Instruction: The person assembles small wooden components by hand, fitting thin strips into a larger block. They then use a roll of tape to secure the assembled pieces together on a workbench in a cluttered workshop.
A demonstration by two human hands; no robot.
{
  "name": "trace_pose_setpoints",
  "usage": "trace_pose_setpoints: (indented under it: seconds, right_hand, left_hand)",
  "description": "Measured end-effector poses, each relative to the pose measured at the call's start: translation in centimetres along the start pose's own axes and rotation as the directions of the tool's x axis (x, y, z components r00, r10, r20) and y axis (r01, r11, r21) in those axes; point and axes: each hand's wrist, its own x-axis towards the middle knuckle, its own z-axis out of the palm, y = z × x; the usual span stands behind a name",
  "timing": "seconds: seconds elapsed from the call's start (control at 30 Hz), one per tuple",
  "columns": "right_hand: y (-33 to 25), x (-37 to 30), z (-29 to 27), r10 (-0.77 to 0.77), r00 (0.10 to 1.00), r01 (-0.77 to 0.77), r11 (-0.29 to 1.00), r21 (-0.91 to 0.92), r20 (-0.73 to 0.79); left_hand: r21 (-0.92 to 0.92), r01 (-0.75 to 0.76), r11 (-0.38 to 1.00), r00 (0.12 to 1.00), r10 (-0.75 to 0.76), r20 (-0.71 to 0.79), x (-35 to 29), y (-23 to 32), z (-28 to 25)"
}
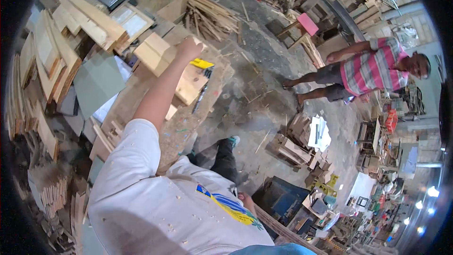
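My left arm reaches out over the workbench (181, 130). At its end my left hand (190, 48) is closed in a fist at pale wooden boards (155, 53); what its fingers grip is hidden. Beside the wrist lies a bright yellow flat item (201, 63). Just below that is a thick pale wood block (191, 85), with dark slim pen-like tools (200, 97) along its side. My right hand (247, 202) hangs low by my hip, away from the bench, its fingers too small and partly hidden to read.
Boards and panels (52, 61) are stacked at the left, near a grey-green sheet (99, 75). A heap of wood strips (212, 16) lies beyond the bench. On the right, a person in a striped shirt (373, 68) stands facing me. Wood offcuts (297, 146) lie on the floor (250, 123).
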Motion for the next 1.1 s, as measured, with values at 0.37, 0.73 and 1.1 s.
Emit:
trace_pose_setpoints:
  seconds: [0.37, 0.73, 1.1]
  right_hand:
    - [-1.3, 3.9, -4.4, 0.265, 0.964, -0.266, 0.964, -0.027, -0.033]
    - [-35.5, 10.4, -11.7, -0.419, 0.872, 0.489, 0.776, 0.399, -0.254]
    - [-52.0, 1.0, -5.1, -0.894, 0.448, 0.876, 0.433, 0.21, -0.025]
  left_hand:
    - [0.17, 0.436, 0.884, 0.899, -0.421, -0.119, 8.7, -2.1, 9.6]
    - [-0.779, -0.15, 0.609, 0.98, 0.199, -0.033, -6.9, 10.4, -3.0]
    - [-0.602, -0.3, 0.74, 0.921, 0.389, 0.019, -20.8, 10.8, -14.2]
